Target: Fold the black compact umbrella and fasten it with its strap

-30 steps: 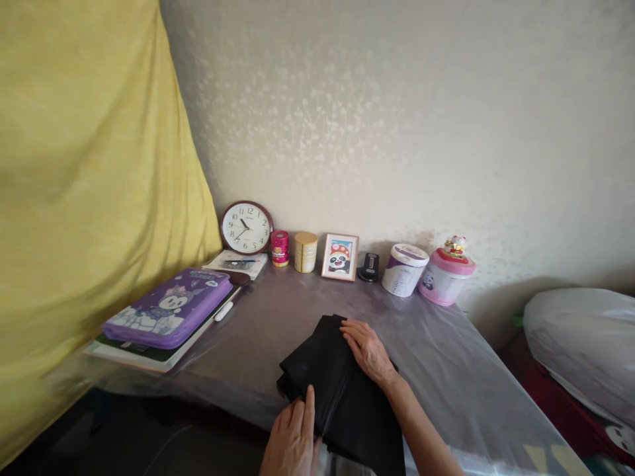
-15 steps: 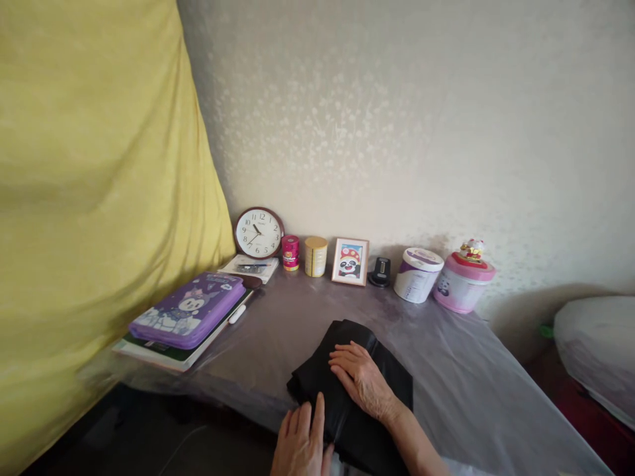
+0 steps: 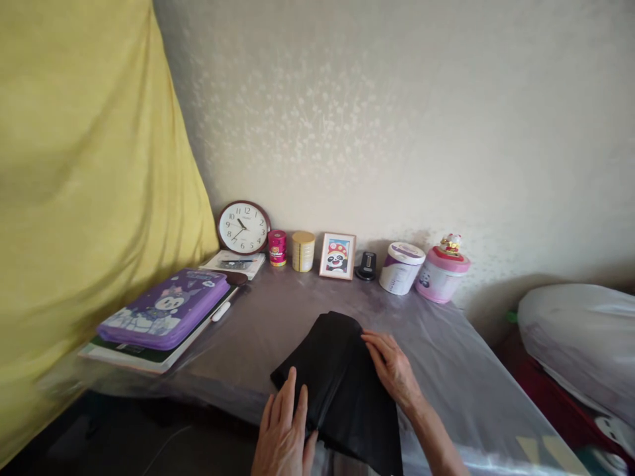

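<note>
A folded black cloth (image 3: 342, 390) with a smooth, slightly shiny surface lies near the front edge of the table. My left hand (image 3: 285, 423) is at its lower left side, fingers stretched out and slightly apart, with the thumb touching the cloth's near edge. On the far right edge of the cloth, my right hand (image 3: 394, 370) has its fingers closed at the border; the fingertips partly hide what they pinch. The upper layer looks a little raised there.
A purple zip case (image 3: 166, 307) rests on books at the left. Along the wall stand a clock (image 3: 244, 228), a pink can (image 3: 277, 248), a yellow tin (image 3: 303, 252), a picture frame (image 3: 338, 256), a black stand (image 3: 366, 266), and two tubs (image 3: 401, 269). A yellow curtain (image 3: 89, 165) hangs left.
My right hand has slid from the top of the cloth to its far right edge. The cloth's right side has shifted and smoothed. My left hand stays at the left side. The view has turned slightly right.
</note>
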The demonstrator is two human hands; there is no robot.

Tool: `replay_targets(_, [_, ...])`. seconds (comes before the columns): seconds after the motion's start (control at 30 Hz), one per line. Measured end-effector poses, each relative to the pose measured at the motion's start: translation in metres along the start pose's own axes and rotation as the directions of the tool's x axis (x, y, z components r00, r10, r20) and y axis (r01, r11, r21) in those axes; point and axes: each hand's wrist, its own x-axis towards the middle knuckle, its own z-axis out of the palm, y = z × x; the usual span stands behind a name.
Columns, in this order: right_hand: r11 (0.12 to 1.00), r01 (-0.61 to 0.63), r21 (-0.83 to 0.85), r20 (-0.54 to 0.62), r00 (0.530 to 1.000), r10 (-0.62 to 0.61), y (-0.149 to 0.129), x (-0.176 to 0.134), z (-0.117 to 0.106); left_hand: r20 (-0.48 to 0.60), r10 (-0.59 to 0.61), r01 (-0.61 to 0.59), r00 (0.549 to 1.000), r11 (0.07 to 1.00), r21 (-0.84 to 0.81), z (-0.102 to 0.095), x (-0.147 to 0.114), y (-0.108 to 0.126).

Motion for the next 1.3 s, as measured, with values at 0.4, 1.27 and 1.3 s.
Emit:
replay_targets(0.4, [0.982,-0.009,-0.189,0.064,0.998,0.022,0.003,-0.088,-0.037,-0.037,-0.038,0.034,0.999,0.993,-0.109,-0.005,0.004,0.005])
replay_targets(1.27, [0.985,0.133,-0.109,0.138,0.983,-0.118,-0.037,-0.08,-0.043,0.02,-0.061,0.064,0.998,0.984,-0.166,-0.008,0.002,0.006])
replay_targets(1.3, [0.987,0.128,-0.096,0.111,0.987,-0.117,-0.039,-0.075,-0.042,0.026,-0.068,0.071,0.997,0.983,-0.168,-0.008,0.002,0.006])
